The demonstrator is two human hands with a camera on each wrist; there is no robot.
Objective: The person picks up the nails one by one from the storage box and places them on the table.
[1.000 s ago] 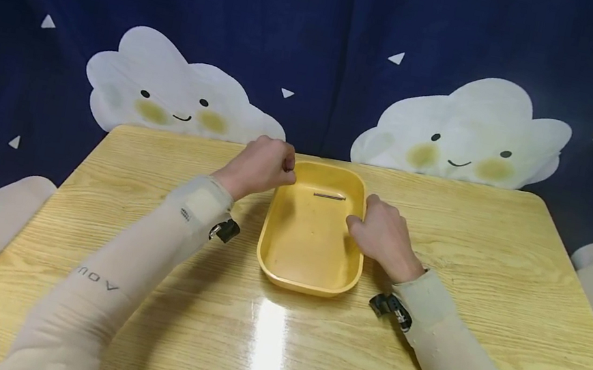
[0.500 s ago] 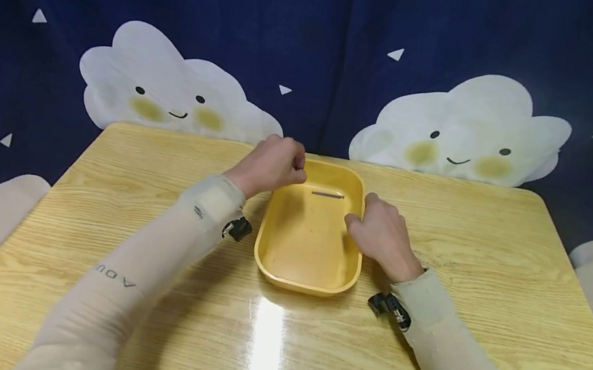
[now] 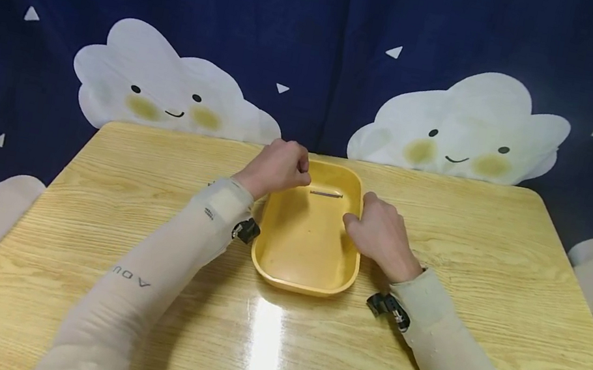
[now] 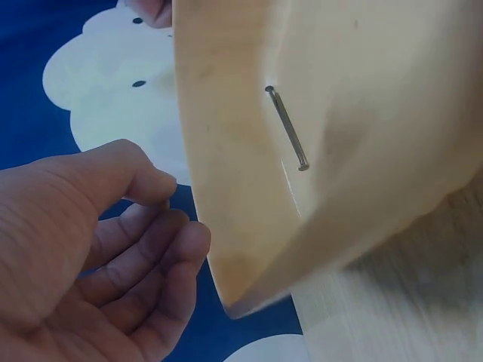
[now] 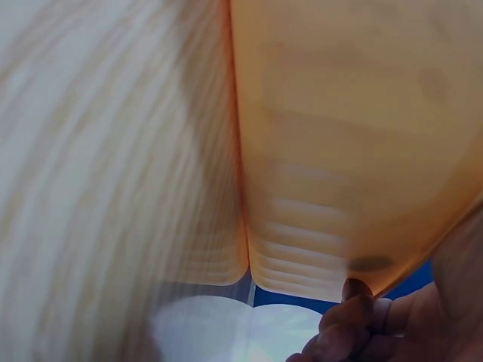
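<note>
A yellow plastic tray (image 3: 305,256) rests on the table. Lying inside it near the far end is a thin metal piece (image 3: 326,194); in the left wrist view this nail-like rod (image 4: 287,130) has a widened end at both tips, and I cannot tell whether it is one nail or two side by side. My left hand (image 3: 280,169) hovers over the far left corner of the tray. In the left wrist view this hand (image 4: 113,256) has loosely curled fingers with nothing visible between them. On the right side, my right hand (image 3: 380,231) grips the tray's rim, thumb inside.
The wooden table (image 3: 477,243) extends on both sides of the tray and in front of it. A dark blue curtain (image 3: 323,31) with cloud figures hangs right behind the table's far edge.
My left hand has moved to the right, further over the tray's far left corner. My right hand keeps its grip on the rim, and the metal piece stays put in the tray.
</note>
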